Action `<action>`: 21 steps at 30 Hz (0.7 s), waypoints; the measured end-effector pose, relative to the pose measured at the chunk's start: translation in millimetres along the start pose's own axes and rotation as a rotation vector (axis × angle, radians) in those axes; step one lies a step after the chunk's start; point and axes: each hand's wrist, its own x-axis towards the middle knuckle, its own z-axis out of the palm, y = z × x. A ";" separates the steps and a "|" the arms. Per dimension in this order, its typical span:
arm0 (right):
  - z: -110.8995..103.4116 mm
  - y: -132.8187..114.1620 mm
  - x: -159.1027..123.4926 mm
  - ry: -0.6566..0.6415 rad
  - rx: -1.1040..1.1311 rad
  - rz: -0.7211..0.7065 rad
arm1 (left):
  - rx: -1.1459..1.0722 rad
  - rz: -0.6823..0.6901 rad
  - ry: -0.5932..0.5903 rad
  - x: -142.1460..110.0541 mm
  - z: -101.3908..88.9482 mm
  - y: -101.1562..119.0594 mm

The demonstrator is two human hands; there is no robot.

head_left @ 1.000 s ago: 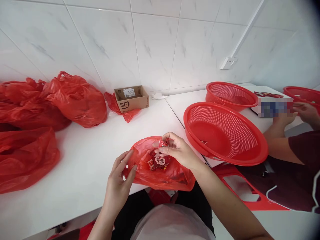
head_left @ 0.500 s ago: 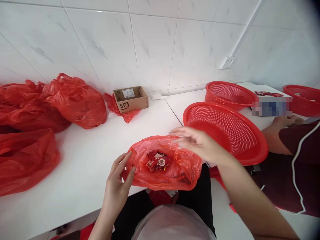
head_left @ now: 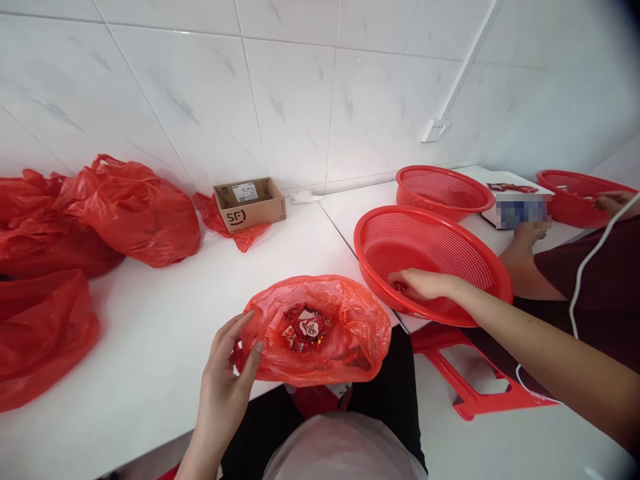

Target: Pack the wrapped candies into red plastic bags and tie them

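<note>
My left hand (head_left: 227,363) pinches the left rim of a red plastic bag (head_left: 357,317), thumb on one side and fingers on the other. The bag's mouth gapes wide at the table's front edge, and small red wrapped packets (head_left: 307,325) with printed lettering lie in its bottom. Inside a large red perforated basket (head_left: 493,267), to the right of the bag, is my right hand (head_left: 425,283). Its fingers are curled down around a small dark red packet (head_left: 400,287), mostly hidden by the hand.
Filled red bags (head_left: 145,213) crowd the left side. A small cardboard box (head_left: 260,210) stands near the wall on another red bag. Rightward are a second red basket (head_left: 445,207), a scale (head_left: 505,180) and a third basket (head_left: 565,210). A co-worker's arm (head_left: 520,267) is close by; a red stool (head_left: 470,393) stands below.
My right hand has moved right, from above the bag down into the large basket, and its fingers have closed. My left hand stays on the bag's rim. The co-worker's other hand has appeared at the far basket.
</note>
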 end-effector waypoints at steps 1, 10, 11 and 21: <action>-7.4 -1.7 1.6 -0.032 0.048 0.004 | 0.009 0.001 0.005 -0.6 -0.7 0.0; -36.8 -87.4 -37.8 0.298 0.607 -0.204 | -0.034 -0.040 0.171 -8.1 -0.9 3.7; -26.4 -102.3 -41.3 0.281 0.628 -0.255 | -0.043 -0.041 0.194 -9.2 0.9 4.2; 18.7 -128.4 -53.4 0.397 0.396 -0.243 | -0.131 -0.227 0.239 -11.8 16.5 10.1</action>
